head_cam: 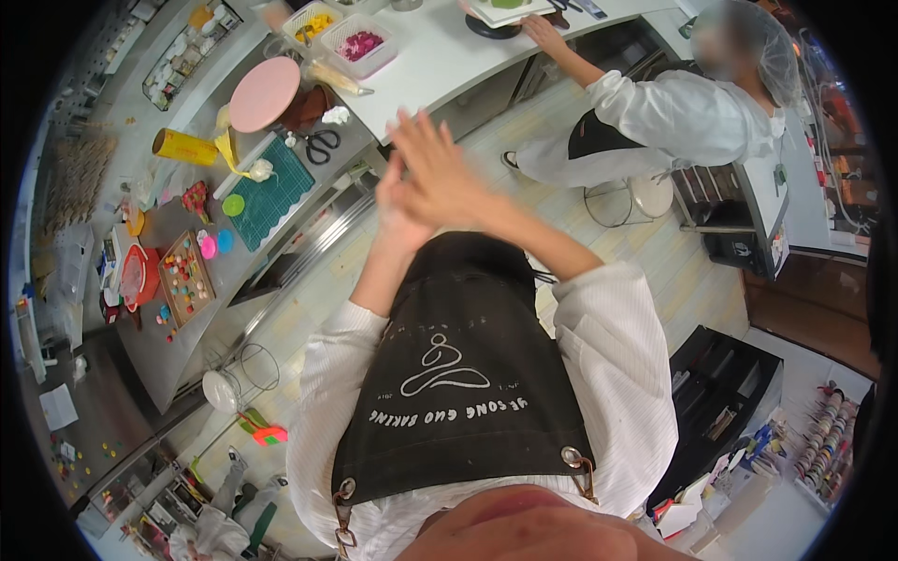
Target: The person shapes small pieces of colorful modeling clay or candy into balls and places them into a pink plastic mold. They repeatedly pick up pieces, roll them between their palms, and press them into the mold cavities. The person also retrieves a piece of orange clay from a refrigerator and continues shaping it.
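Note:
My right hand [449, 184] lies across my left hand [401, 210], palm towards palm, above the floor by the bench corner. The right fingers stretch out, slightly apart and blurred. Most of my left hand is hidden beneath; whether anything is between the palms cannot be seen. Beyond them on the bench are black-handled scissors [323, 146], a white lump [336, 115] and a filled piping bag [337, 77]. A green cutting mat [273, 193] lies to the left, with a whitish ball [261, 170] at its upper edge and a lime-green disc [233, 205] at its left side.
Left, the metal bench [151, 350] bears a wooden tray [203, 301] of small coloured balls, a red basket [139, 277], a yellow roll [184, 147] and a pink round board [264, 95]. A co-worker [673, 119] touches a turntable [492, 26] on the white counter [421, 52]. A stool [649, 196] stands nearby.

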Action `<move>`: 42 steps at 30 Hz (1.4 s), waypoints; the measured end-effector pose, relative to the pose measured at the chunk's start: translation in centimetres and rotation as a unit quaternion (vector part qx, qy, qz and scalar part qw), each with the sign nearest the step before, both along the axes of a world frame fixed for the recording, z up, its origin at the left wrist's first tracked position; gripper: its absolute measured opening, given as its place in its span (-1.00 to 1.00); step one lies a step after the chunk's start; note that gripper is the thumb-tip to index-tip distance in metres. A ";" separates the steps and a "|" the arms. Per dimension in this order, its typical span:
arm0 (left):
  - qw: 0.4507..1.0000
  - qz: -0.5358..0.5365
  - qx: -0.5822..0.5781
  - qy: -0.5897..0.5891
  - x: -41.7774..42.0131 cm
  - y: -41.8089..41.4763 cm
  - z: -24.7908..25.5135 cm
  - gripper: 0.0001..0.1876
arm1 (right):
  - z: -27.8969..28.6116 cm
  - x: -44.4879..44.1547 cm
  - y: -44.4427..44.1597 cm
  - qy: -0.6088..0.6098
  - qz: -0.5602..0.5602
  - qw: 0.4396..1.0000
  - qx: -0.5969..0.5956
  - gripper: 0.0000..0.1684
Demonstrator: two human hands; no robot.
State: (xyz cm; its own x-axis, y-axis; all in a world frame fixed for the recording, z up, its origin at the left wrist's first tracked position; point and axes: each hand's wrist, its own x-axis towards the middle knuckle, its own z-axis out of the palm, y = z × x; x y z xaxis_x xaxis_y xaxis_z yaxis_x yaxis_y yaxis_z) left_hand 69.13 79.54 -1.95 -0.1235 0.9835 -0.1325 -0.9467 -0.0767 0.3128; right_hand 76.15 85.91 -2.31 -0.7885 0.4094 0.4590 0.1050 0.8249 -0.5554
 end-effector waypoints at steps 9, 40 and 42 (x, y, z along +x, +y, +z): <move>0.999 -0.035 -0.010 0.018 0.9 0.1 -0.5 -0.30 | -0.4 0.4 0.3 -0.008 -0.064 0.998 -0.020 -0.04; 0.995 -0.063 0.017 0.079 1.0 -0.7 -4.2 -0.09 | 1.7 0.4 -3.5 -0.011 0.021 0.995 -0.094 -0.05; 0.991 -0.135 0.014 -0.009 2.3 -0.9 -4.7 -0.07 | 3.1 -0.7 -2.2 0.050 0.028 0.996 -0.061 -0.07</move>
State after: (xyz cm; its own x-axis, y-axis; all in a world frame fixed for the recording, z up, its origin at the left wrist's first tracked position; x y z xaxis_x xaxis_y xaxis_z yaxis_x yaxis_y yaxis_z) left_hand 71.41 78.67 -6.65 0.1466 0.9836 -0.1055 -0.9390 0.1719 0.2977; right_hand 75.47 83.70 0.78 -0.7639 0.4241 0.4865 -0.0003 0.7536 -0.6574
